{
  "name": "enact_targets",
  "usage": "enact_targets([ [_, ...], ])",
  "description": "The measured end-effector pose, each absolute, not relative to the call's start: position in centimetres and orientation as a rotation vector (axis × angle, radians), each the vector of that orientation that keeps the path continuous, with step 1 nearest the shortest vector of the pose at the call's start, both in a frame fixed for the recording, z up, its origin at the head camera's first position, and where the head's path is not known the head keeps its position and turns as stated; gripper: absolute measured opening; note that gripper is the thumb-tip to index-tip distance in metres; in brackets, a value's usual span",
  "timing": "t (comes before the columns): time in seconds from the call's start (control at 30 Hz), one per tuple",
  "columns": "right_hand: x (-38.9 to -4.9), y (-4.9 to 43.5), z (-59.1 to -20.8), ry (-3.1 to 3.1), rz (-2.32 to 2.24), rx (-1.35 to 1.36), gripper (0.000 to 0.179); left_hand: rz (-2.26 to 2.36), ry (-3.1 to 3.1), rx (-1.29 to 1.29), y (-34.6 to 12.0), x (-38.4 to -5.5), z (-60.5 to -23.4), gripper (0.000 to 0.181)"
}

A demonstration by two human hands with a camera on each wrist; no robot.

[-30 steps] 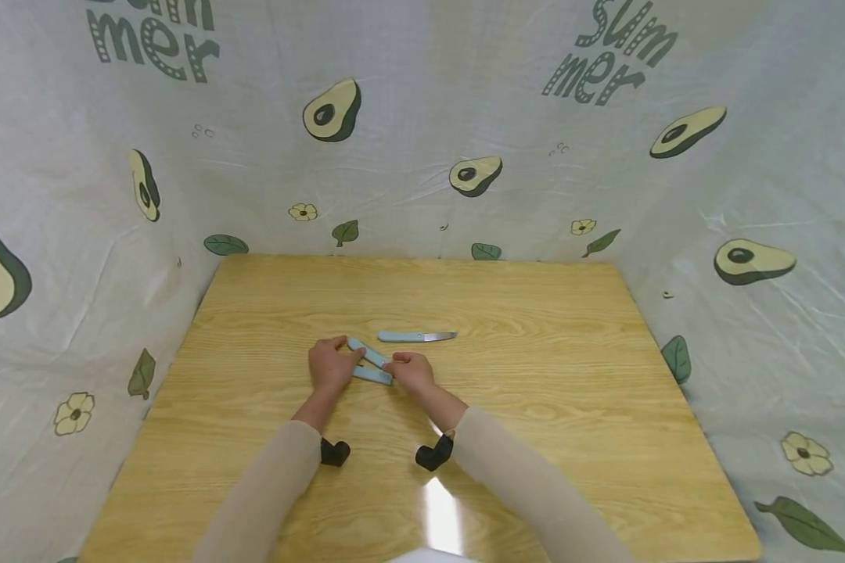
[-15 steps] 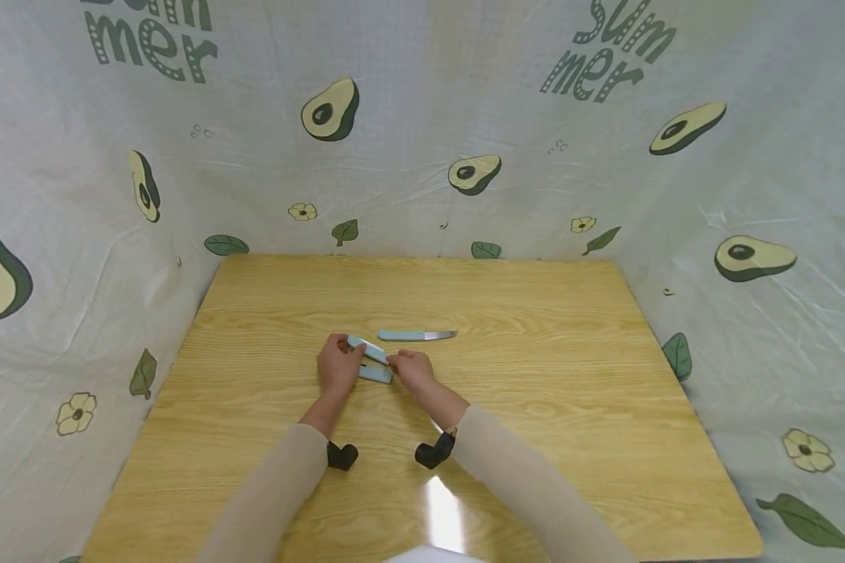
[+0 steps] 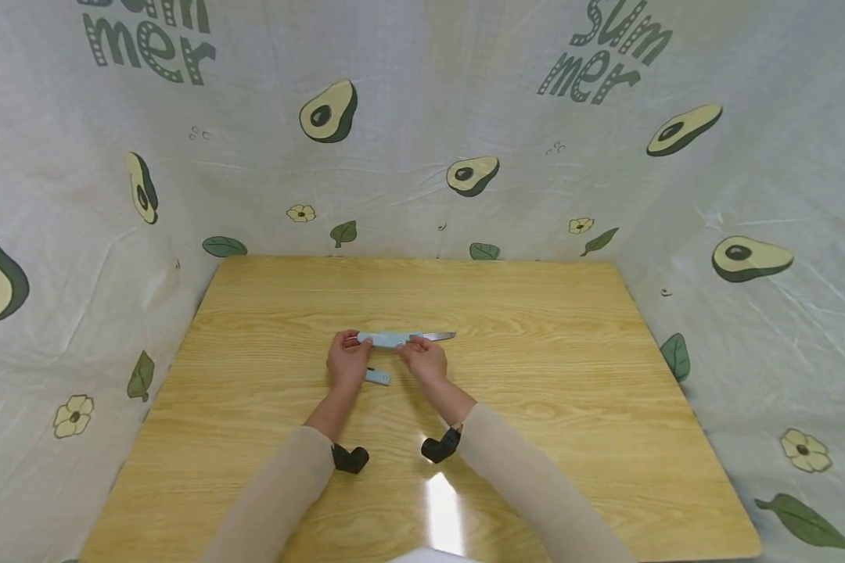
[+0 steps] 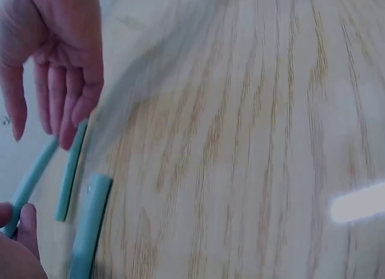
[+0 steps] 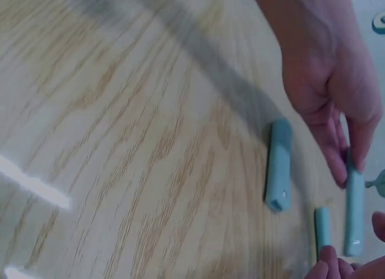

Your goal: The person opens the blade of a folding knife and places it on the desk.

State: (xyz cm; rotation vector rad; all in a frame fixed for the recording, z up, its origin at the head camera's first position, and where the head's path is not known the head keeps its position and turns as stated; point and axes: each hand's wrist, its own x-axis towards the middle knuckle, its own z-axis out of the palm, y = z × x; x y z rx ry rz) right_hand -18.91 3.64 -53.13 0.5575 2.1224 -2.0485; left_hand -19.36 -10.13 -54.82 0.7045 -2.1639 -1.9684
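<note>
"Reaching forward, what's the left hand (image 3: 347,363) doing?"
"Pinching a blue handle (image 3: 389,340) over the tabletop (image 3: 535,391), nearer its left edge, roughly parallel to the far one; right hand (image 3: 426,364) loose, thumb apart."

Slim lt-blue held bar (image 3: 386,339) & flat lt-blue table bar (image 3: 378,377), teal-ish in wrist views; thin silver-grey metal blade (image 3: 440,336). Rect. yel-brn wood-grain tabletop (image 3: 535,352). Off-white cloth (image 3: 394,211) w/ grn-yel avocados (image 3: 339,102), grn leaves (image 3: 225,246), pale-yel flowers (image 3: 300,213), grey-grn "summer" lettering (image 3: 195,66). Long beige sleeves (image 3: 275,485), blk wrist units (image 3: 350,460).
</note>
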Motion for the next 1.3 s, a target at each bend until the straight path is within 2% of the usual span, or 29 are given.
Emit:
enact_targets([
  [0.33, -20.0, 5.8, -55.0, 1.795, -2.313, 0.426, 0.029, -2.409, -1.926, 0.636, -8.5, -18.9, -55.2, 0.029],
  [0.6, -20.0, 7.8, -55.0, 1.728, -2.165, 0.221, 0.028, -2.471, -2.081, 0.463, -8.4, -18.7, -55.3, 0.032],
  [0.8, -19.9, 8.7, -55.2, 1.728, -2.108, 0.155, 0.024, -2.574, -2.146, 0.453, -8.3, -18.4, -54.8, 0.021],
  [1.3, -20.2, 10.2, -54.8, 1.848, -1.865, 0.028, 0.016, -2.737, -2.267, 0.246, -9.0, -18.2, -54.6, 0.013],
])
